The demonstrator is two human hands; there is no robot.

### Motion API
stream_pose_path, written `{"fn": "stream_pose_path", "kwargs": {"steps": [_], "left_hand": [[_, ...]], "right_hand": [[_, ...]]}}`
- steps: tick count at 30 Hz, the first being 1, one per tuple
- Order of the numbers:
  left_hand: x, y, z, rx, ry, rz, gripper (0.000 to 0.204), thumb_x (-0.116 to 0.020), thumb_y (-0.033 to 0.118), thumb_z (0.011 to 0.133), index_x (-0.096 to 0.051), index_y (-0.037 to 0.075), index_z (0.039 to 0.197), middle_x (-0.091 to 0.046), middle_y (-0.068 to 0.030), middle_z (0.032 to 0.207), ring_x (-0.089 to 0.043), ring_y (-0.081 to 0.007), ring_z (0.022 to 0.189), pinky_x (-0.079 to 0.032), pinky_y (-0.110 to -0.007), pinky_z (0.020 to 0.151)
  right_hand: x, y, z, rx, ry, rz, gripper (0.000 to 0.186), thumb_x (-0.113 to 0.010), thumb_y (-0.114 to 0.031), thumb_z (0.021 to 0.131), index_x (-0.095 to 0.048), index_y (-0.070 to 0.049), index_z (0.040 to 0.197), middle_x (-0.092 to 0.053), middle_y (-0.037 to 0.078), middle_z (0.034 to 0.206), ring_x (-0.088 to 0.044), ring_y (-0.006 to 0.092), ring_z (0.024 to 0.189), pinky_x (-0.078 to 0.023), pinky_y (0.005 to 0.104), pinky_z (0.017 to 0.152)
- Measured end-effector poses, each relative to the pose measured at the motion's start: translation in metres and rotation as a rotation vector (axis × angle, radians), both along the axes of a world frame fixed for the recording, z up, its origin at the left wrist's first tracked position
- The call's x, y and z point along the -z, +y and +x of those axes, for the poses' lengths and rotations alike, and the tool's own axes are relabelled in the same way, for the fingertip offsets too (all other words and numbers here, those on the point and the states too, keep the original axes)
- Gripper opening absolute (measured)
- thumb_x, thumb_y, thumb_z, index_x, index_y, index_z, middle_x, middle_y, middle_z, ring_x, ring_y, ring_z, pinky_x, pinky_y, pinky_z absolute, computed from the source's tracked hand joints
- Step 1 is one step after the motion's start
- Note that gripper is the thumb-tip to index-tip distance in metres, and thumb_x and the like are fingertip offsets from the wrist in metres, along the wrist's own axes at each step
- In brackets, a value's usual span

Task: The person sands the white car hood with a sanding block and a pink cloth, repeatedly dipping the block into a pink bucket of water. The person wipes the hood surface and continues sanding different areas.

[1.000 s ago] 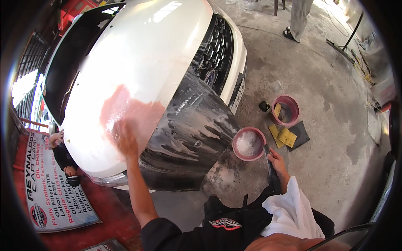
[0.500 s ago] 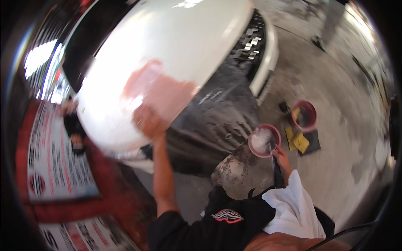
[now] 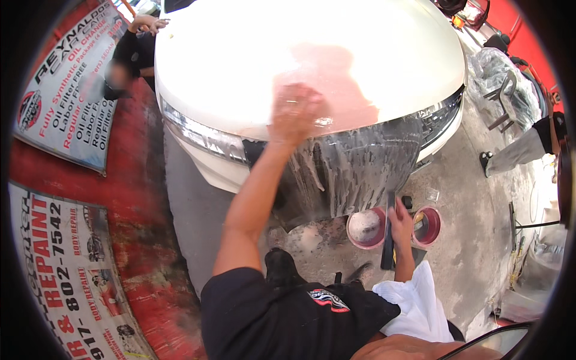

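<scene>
Patch (image 3: 351, 81), pink and shiny, sat on the white hood (image 3: 228, 66), partly under the left hand (image 3: 295, 114) and spreading up and right of it. Left hand looked flattened on the patch's lower left part, fingers blurred; couldn't tell how far they were spread or whether anything was under the palm. Right hand (image 3: 402, 222), lower and well right of the left one, was closed around a long black strip (image 3: 389, 234), which stood roughly lengthwise along the hand's left side.

Black sheet (image 3: 360, 165), streaked whitish, hung off the hood edge below and right of the left hand, filling the space between both hands. Headlight (image 3: 204, 135) was left of the left hand, slightly lower.

Pink bucket (image 3: 372, 244) with white foam (image 3: 363, 227) was just left of the right hand, past the strip; second bucket (image 3: 436, 227) just right of that hand. White towel (image 3: 414, 306) lay below it, by the forearm.

Co-worker's hand (image 3: 147, 24) was far up-left of the left hand, at the hood's edge; contact unclear. Two banners (image 3: 66, 90) were farther left. Person in grey trousers (image 3: 516, 161) stood well up-right of the right hand.
</scene>
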State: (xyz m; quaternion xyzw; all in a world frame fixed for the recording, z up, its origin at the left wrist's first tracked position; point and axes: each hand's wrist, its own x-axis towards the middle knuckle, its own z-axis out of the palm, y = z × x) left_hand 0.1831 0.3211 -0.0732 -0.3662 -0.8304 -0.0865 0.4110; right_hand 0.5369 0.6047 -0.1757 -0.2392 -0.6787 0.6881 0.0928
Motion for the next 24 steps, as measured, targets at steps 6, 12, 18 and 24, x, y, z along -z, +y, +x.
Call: {"fn": "stream_pose_path", "kwargs": {"steps": [6,12,18,24], "left_hand": [[-0.033,-0.197,-0.113,-0.401,0.067,0.027,0.032,-0.060,0.029,0.103,-0.070,0.015,0.130,-0.068,-0.0078,0.133,-0.058,-0.0291,0.133,-0.041,-0.047,0.117],[-0.054,-0.226,-0.121,-0.210,-0.141,0.148,0.035,-0.062,0.025,0.101,-0.072,0.014,0.133,-0.067,-0.0077,0.141,-0.057,-0.0317,0.137,-0.039,-0.050,0.120],[-0.062,-0.251,-0.103,-0.119,-0.207,0.338,0.039,-0.069,0.026,0.094,-0.073,0.014,0.131,-0.068,-0.0101,0.138,-0.060,-0.0316,0.133,-0.040,-0.050,0.120],[-0.069,-0.234,-0.109,-0.069,-0.198,0.393,0.039,-0.072,0.026,0.091,-0.073,0.014,0.129,-0.069,-0.0089,0.136,-0.061,-0.0307,0.131,-0.041,-0.049,0.119]], "right_hand": [[-0.122,-0.100,-0.153,-0.043,0.295,0.820,0.054,-0.077,-0.021,0.094,-0.064,-0.007,0.144,-0.067,0.022,0.136,-0.065,0.0330,0.123,-0.052,0.0391,0.104],[-0.153,-0.218,-0.262,0.011,0.307,1.187,0.058,-0.081,-0.019,0.087,-0.066,-0.015,0.143,-0.063,0.024,0.131,-0.060,0.0411,0.116,-0.051,0.0464,0.099],[-0.142,-0.250,-0.297,0.033,0.312,1.335,0.054,-0.076,-0.018,0.090,-0.066,-0.019,0.143,-0.063,0.025,0.121,-0.062,0.0422,0.110,-0.053,0.0497,0.095],[-0.224,-0.162,-0.447,0.102,-0.050,1.373,0.056,-0.065,-0.035,0.098,-0.056,-0.021,0.152,-0.062,0.027,0.111,-0.063,0.0422,0.102,-0.054,0.0513,0.085]]}}
